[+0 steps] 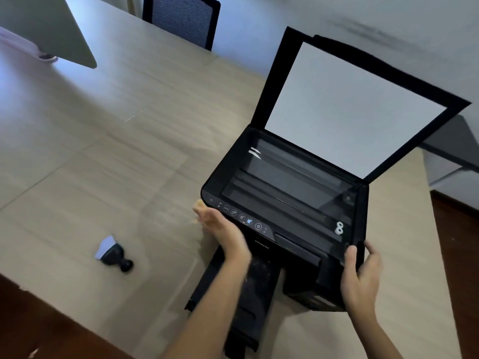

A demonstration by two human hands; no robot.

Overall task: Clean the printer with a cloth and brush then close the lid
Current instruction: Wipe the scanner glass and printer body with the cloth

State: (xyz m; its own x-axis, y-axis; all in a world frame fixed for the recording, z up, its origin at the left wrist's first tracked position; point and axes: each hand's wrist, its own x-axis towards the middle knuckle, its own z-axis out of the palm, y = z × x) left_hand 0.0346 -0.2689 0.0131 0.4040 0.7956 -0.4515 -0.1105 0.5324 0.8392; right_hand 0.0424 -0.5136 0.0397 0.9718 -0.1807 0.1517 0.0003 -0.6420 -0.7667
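Black plastic printer (282, 218) stands on the wooden desk (103, 151), lid (355, 107) raised; rigid and probably weighty, its scanner glass fragile, best held by the lower corners. Right hand (360, 278) clasps the front right corner; left hand (223, 231), open, rests against the front left. Left of the printer, well apart, lies the brush (114, 252); its tray (233, 301) juts forward.

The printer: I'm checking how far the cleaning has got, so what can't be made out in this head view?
- Cloth: none visible; something pale by the left hand is motion-blurred.
- Printer panel icons: too small to read.
- Front paper tray: partly covered by the left forearm.
- Printer's right side: hidden behind the right hand.
- Brush bristles: blurred.
- Lid: open; its outer face is turned away.
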